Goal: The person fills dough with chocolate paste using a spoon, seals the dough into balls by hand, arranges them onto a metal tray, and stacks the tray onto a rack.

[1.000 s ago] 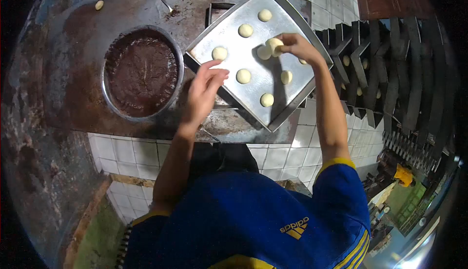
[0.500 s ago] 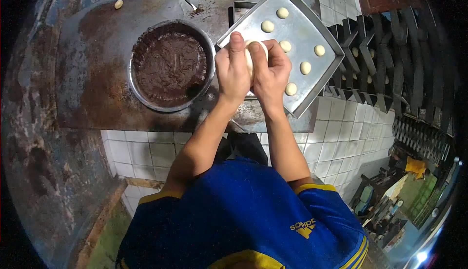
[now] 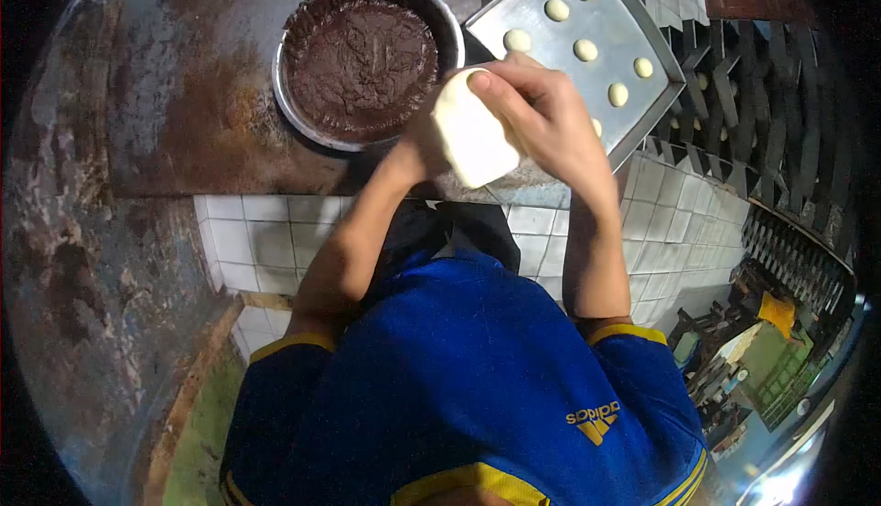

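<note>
A large pale piece of dough (image 3: 477,144) hangs between my hands over the table's near edge, its smooth lower end bulging downward. My left hand (image 3: 420,146) cups it from the left, its fingers mostly hidden behind the dough. My right hand (image 3: 560,125) grips the upper right of the piece, thumb pressed on its top. Just beyond my hands, a metal tray (image 3: 667,102) carries several small round dough balls (image 3: 585,50), spaced apart. Left of the tray is a round metal bowl (image 3: 282,93) with thick dark brown paste (image 3: 372,56) in it.
Beneath the bowl and tray is a worn, stained metal table (image 3: 202,130). A dark rack (image 3: 762,93) with several trays stands to the right, dough balls visible inside. The tiled wall (image 3: 266,240) shows below the table's near edge.
My hands have turned, and far more of the dough now shows below them. The right hand has moved rightward. Bowl and tray sit higher and further right because the view shifted.
</note>
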### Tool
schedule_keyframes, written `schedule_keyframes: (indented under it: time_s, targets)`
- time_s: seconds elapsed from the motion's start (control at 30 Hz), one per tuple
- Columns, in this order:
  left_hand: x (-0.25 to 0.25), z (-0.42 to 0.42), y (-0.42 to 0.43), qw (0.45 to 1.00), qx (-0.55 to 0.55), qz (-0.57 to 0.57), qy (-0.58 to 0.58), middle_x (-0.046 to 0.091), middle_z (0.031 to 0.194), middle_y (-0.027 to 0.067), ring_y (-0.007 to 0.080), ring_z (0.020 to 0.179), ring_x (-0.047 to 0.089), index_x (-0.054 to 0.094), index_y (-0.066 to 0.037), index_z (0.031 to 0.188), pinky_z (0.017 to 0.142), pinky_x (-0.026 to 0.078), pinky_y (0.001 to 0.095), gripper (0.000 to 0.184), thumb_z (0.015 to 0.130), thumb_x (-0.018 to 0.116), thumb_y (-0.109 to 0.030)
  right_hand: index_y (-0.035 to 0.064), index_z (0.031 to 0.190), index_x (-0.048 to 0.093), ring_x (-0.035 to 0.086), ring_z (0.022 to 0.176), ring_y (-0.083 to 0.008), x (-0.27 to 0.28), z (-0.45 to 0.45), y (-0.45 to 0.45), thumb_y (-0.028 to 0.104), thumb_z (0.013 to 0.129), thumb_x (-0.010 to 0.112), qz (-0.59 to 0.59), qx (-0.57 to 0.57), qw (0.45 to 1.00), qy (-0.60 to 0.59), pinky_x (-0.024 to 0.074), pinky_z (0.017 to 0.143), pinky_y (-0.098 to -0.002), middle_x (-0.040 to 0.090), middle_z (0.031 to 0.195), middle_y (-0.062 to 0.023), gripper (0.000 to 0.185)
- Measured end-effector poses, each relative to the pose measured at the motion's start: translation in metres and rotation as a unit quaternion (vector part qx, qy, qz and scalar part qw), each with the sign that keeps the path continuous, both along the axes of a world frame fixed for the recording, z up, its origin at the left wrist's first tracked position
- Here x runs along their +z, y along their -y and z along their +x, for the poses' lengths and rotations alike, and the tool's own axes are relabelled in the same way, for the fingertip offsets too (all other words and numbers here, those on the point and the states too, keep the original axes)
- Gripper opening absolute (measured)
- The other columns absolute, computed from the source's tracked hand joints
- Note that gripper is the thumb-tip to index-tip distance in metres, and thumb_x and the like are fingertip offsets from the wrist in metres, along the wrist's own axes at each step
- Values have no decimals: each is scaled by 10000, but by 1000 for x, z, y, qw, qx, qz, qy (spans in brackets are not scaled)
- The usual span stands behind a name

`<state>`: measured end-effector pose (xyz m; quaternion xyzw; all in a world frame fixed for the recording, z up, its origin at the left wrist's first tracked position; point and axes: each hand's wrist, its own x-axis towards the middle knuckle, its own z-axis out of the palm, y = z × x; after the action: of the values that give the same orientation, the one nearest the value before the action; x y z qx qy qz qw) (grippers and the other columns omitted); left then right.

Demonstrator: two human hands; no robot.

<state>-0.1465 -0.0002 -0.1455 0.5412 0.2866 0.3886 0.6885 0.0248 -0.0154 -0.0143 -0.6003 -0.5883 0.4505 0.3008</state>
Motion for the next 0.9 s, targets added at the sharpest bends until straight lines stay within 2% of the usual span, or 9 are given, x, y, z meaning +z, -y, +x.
schedule_keyframes:
  time_s: [0.03,0.1,0.23,0.33,0.5,0.57,0.63,0.73,0.9]
  targets:
    - [4,-6,12,993,22,98,-60,713,1272,164,224,1161,696,625,8,1302,965,546,350,535,842,848,-149,-61,1177,755,597,684,-142,-20,2,1,354,1070,660,-4,-1,1000,-1,507,652,-307,719,844,-122,439]
    - [0,-25,19,990,1,49,-135,771,1139,194,291,1042,761,655,36,1276,908,584,403,556,801,888,-136,-65,1203,737,680,741,-265,-87,11,17,417,1069,630,-119,-107,986,45,552,735,-404,708,853,-207,512]
    - [-25,-75,35,960,97,24,-260,773,1111,209,299,1033,766,694,36,1205,897,586,403,477,804,884,-138,-58,1106,705,730,980,-419,-276,24,133,368,1051,632,-240,53,881,404,566,852,-499,737,932,-257,437]
    - [-37,-113,31,928,147,58,-337,772,1107,210,303,1043,765,709,33,1179,888,588,395,440,810,876,-138,-33,1209,629,711,923,-477,-349,23,216,278,1016,679,-105,-13,893,438,575,823,-544,710,865,-260,369]
    - [-39,-173,35,923,173,69,-336,770,1120,176,254,1066,749,695,41,1194,915,581,375,388,836,815,-48,57,1247,558,727,873,-451,-270,-9,158,132,1030,633,-62,11,967,247,574,745,-523,710,954,-241,241]
    - [-59,-200,42,931,207,92,-286,762,1129,146,235,1072,736,664,46,1234,934,578,377,404,848,778,19,32,1071,649,703,866,-464,-214,-29,88,141,1011,688,-89,-54,986,132,561,745,-493,699,966,-224,131]
    - [-82,-215,49,940,235,-78,-235,739,1142,132,225,1046,731,597,38,1319,871,592,364,480,863,744,61,82,1187,683,694,946,-447,-208,-39,26,151,1003,686,123,-29,981,149,564,799,-495,698,1079,-211,196]
    - [-91,-222,58,937,246,-125,-215,747,1103,130,166,907,710,572,-3,1398,718,570,313,454,976,729,-60,85,1265,676,691,993,-449,-211,-53,-54,16,950,611,104,39,962,247,555,836,-529,634,1131,-212,329]
    - [-52,-216,47,930,258,-223,-134,730,1108,99,159,887,685,594,-20,1362,678,532,296,433,954,739,-29,122,1289,696,726,984,-389,-275,-65,-151,41,979,546,204,87,895,387,608,821,-498,653,1184,-171,353]
